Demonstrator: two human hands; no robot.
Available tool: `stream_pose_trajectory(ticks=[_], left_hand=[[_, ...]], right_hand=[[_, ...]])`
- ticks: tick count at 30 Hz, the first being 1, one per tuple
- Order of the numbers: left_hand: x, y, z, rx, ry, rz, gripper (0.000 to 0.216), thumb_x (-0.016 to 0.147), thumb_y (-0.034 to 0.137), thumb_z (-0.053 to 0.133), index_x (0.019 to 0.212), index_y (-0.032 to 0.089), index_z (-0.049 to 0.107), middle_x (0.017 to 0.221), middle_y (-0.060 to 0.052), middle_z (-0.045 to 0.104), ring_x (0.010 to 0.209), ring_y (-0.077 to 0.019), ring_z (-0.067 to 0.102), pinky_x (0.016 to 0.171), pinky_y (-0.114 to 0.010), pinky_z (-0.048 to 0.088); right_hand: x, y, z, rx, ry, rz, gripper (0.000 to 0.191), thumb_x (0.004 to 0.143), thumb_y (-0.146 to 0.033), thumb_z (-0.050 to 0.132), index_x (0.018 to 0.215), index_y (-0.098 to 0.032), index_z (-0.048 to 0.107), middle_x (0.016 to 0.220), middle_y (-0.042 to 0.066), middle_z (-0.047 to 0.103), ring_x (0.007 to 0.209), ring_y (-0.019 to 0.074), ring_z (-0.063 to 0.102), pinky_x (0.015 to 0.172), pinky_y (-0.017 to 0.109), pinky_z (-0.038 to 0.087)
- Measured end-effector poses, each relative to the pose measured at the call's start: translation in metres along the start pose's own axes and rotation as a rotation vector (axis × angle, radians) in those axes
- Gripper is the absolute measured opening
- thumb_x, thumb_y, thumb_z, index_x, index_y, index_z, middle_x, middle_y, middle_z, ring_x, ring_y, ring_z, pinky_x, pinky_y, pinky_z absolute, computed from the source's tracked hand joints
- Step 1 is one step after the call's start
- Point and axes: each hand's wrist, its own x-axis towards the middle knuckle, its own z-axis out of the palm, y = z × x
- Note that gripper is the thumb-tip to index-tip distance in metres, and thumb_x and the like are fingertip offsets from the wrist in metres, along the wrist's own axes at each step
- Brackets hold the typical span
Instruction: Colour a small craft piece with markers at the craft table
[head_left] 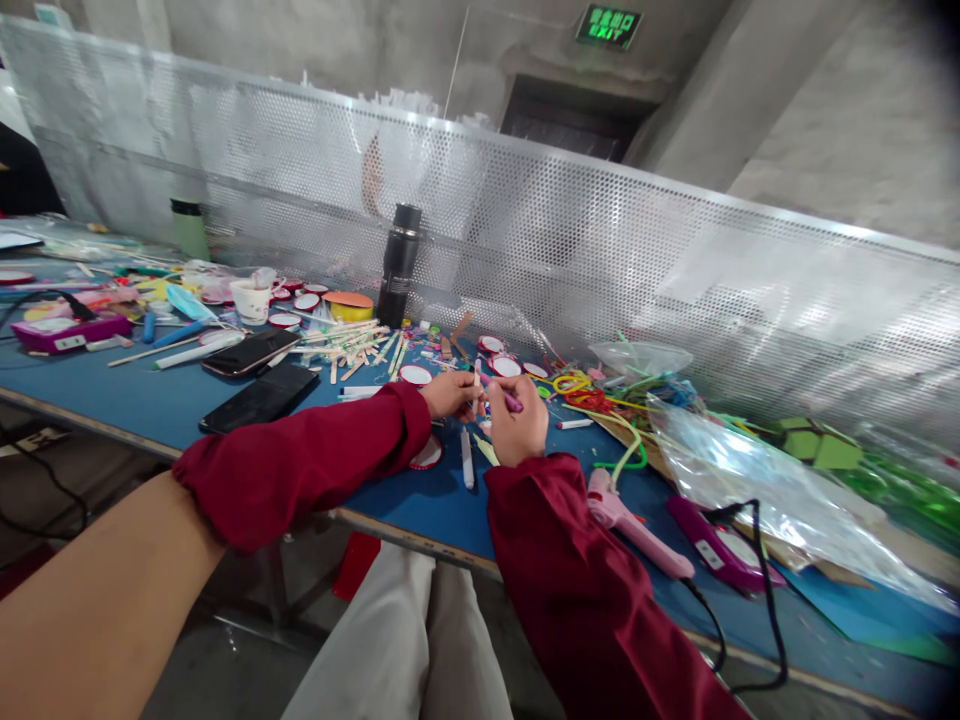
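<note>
My left hand [450, 394], closed, pinches a small pale craft stick [476, 382] that stands upright, its upper part tinted purple. Close beside it on the right, my right hand [519, 420] is closed round a purple marker [512, 402]. The marker's tip points toward the stick; whether the two touch is too small to tell. Below the hands a white marker [467, 460] lies on the blue table [405, 505]. A round white disc with a red rim [427, 453] is partly covered by my left sleeve.
Behind the hands are a heap of craft sticks [352, 345] and a black bottle [400, 265]. Two phones [259, 397] lie left. A pink glue gun [641, 535], a purple device [724, 545] with a black cable and plastic bags [742, 470] are right. A perforated metal screen [570, 240] backs the table.
</note>
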Motion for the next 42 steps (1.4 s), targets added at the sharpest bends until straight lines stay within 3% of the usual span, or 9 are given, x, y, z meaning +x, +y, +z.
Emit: stream_pose_trajectory(ticks=[4,17,23,42], left_hand=[[-0.0013,0.0015,0.0003,0.016,-0.001,-0.015,0.023,0.089,0.035,0.059,0.079,0.014,0.054,0.059,0.002,0.06,0.051,-0.0105,0.06,0.053,-0.021,0.049],[0.0011,-0.0016,-0.0012,-0.003,-0.013,0.004,0.024,0.088,0.037,0.06,0.081,0.014,0.054,0.065,0.001,0.063,0.051,-0.0091,0.06,0.052,-0.02,0.048],[0.0004,-0.0005,-0.0011,0.01,-0.009,-0.006,0.019,0.09,0.032,0.056,0.084,0.014,0.057,0.063,0.0,0.063,0.053,-0.0102,0.06,0.056,-0.021,0.05],[0.0007,-0.0008,-0.0006,0.002,0.005,-0.003,0.026,0.088,0.038,0.06,0.081,0.014,0.054,0.064,0.0,0.063,0.051,-0.0103,0.061,0.051,-0.02,0.048]], right_hand=[[0.0,0.0011,0.0003,-0.009,0.027,0.014,0.02,0.088,-0.04,0.056,0.086,-0.021,0.064,0.075,0.0,0.066,0.066,0.0148,0.058,0.061,0.026,0.041],[-0.0002,0.0024,0.0006,0.005,0.004,0.011,0.02,0.088,-0.039,0.056,0.088,-0.021,0.064,0.077,0.001,0.069,0.068,0.0147,0.06,0.063,0.026,0.041],[-0.0002,0.0016,0.0007,-0.023,0.058,-0.001,0.02,0.087,-0.039,0.056,0.085,-0.021,0.064,0.076,0.001,0.067,0.067,0.0146,0.058,0.063,0.026,0.041],[-0.0009,0.0012,0.0008,-0.008,0.003,-0.015,0.02,0.088,-0.039,0.056,0.087,-0.021,0.064,0.077,0.001,0.068,0.069,0.0153,0.06,0.065,0.027,0.042]])
